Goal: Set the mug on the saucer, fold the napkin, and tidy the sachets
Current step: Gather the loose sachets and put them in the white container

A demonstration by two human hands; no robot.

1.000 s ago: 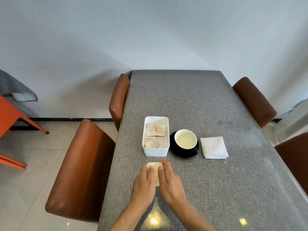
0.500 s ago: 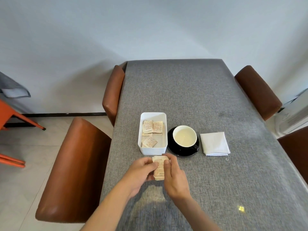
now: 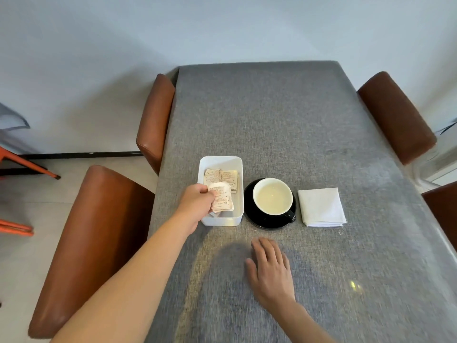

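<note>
A cream mug stands on a black saucer at the middle of the grey table. Right of it lies a folded white napkin. Left of the saucer sits a white rectangular box with several sachets lying at its far end. My left hand is over the box's near half, shut on a small stack of sachets. My right hand rests flat on the table in front of the saucer, fingers apart and holding nothing.
The grey table runs away from me to the wall. Brown leather chairs stand along its left side and right side. An orange chair frame is at the far left on the tiled floor.
Both hands were gathering the stack of sachets on the table. My left hand has carried the stack up over the box, and my right hand has let go and dropped flat onto the table.
</note>
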